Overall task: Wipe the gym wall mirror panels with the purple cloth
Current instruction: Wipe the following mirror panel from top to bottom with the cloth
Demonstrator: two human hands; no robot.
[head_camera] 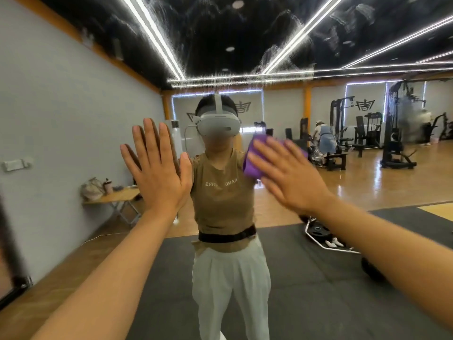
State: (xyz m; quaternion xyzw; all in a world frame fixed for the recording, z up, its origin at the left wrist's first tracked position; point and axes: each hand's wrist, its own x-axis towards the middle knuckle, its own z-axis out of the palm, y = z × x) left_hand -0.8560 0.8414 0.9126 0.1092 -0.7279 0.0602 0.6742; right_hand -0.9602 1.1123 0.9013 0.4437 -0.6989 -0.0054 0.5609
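Head view is facing the mirror (73, 99), which is filling the frame. At centre left, the left hand (159, 173) is pressing flat on the glass, fingers straight and spread. Right of centre, the right hand (289, 177) is pressing the purple cloth (252, 165) against the mirror with fingers extended. Mirrored lettering on the reflected shirt (220, 204) is showing, only partly readable. At lower left, a reflected bag (92, 190) is sitting on a folding table (115, 197); its contents cannot be told.
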